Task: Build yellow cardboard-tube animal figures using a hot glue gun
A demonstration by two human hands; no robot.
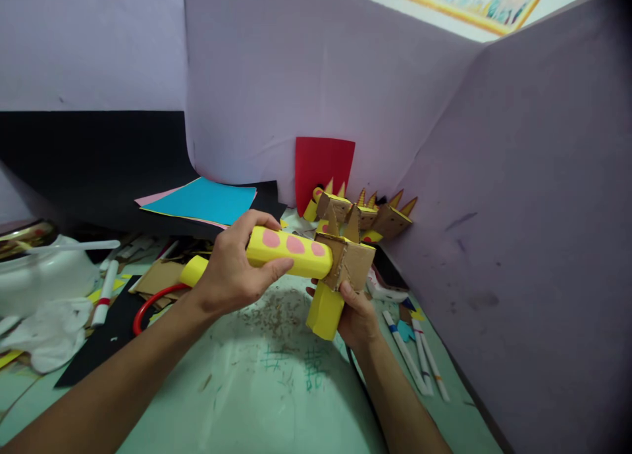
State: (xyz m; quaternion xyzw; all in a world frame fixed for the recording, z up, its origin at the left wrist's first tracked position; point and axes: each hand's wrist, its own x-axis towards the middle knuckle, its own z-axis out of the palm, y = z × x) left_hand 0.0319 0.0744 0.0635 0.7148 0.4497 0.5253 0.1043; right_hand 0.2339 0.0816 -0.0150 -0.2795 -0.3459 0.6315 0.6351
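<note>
A craft figure of yellow paper and brown cardboard is held up over the table. My left hand [241, 263] is wrapped round its yellow tube body [296, 260], which carries pink oval spots. At the tube's right end sits a cardboard box piece [358, 264] with two pointed spikes standing up. My right hand [358, 316] grips the figure from below, thumb on the box, beside a short yellow paper tube [326, 310] pointing down. A small yellow roll [194, 270] shows behind my left wrist; whether it joins the figure I cannot tell.
Similar spiked cardboard figures [390, 218] stand at the back right by a red sheet [323, 168]. Coloured paper [202, 201] lies at the back left. Markers [407, 355] are at right. Red-handled scissors [143, 312], a marker [105, 293] and a white pot [44, 276] are at left.
</note>
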